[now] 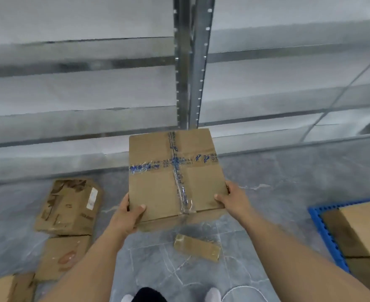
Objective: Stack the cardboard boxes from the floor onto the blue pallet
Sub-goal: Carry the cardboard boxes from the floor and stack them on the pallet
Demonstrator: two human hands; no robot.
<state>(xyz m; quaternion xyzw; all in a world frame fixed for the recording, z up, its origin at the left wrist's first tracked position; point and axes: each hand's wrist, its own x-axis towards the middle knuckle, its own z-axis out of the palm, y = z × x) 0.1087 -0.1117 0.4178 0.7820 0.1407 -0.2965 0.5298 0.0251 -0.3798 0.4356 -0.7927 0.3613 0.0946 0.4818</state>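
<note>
Cardboard throughout, grey stone-look floor [266,171] under it. Near to far:

Nearest: feet at bottom edge, both forearms reaching fwd. Small flat box [196,247] lies on floor just ahead of feet, below the held one, not touched.

Left hand [127,216] grips near-left corner of taped box [175,173], thumb on top face, fingers wrapped under/round the edge. Right hand [234,198] grips near-right edge, thumb on top, fingers round the side. Both clenched on the box, neither free. Box has clear tape w/ blue print crossing the top in a plus. It looks lifted clear of floor, top tipped toward camera; underside not visible.

Left side: worn box [68,207] w/ white label on floor, another box [63,257] touching its near edge, a third cut off at the bottom-left corner. All well apart from pallet.

Right side: blue pallet [325,232], only its left edge in frame, already carrying at least two boxes [367,232] side by side, seam between them.

Far: metal shelving [190,62], blurred, empty as far as can be told.

Step, my read: carry phase. Box picked up, not yet placed.

Next move calls for: turn right, bring box over pallet, level it, set it square beside or on top of those already there, then let go. Bare pallet area is out of frame, so can't pick the slot yet. Four or so boxes left on floor; task partway.
</note>
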